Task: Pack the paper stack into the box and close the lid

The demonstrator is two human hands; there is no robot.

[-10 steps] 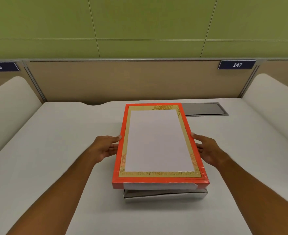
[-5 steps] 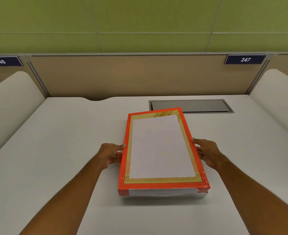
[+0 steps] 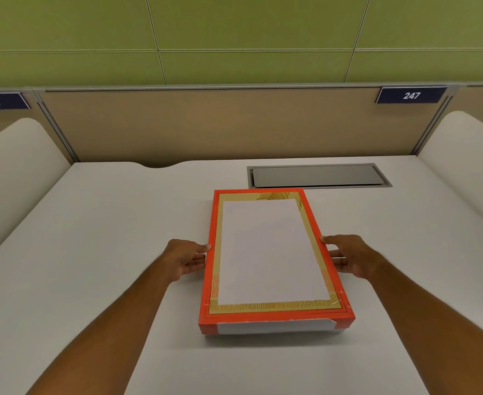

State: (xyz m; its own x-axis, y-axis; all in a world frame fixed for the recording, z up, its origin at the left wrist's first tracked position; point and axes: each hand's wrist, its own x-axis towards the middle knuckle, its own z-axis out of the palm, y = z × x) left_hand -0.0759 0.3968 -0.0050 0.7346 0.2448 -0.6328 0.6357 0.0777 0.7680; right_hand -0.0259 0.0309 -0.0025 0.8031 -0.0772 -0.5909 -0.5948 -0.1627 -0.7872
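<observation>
A: Lid (image 3: 271,252) down over box (image 3: 274,329) now, gap at near edge gone versus a second ago. Just nearer than worktop (image 3: 92,223) hatch (image 3: 318,175).

B: Paper stack?

A: Hidden, presumably inside.

B: Hands?

A: Left hand (image 3: 186,259) and right hand (image 3: 348,256) flanking lid, fingers (image 3: 203,248) loosely spread, touching its long edges, not clamped.

B: Close looks nearly done; seating unconfirmed.

White desk (image 3: 98,252) with lidded orange box (image 3: 271,317), recessed grey cable hatch (image 3: 317,175).
</observation>
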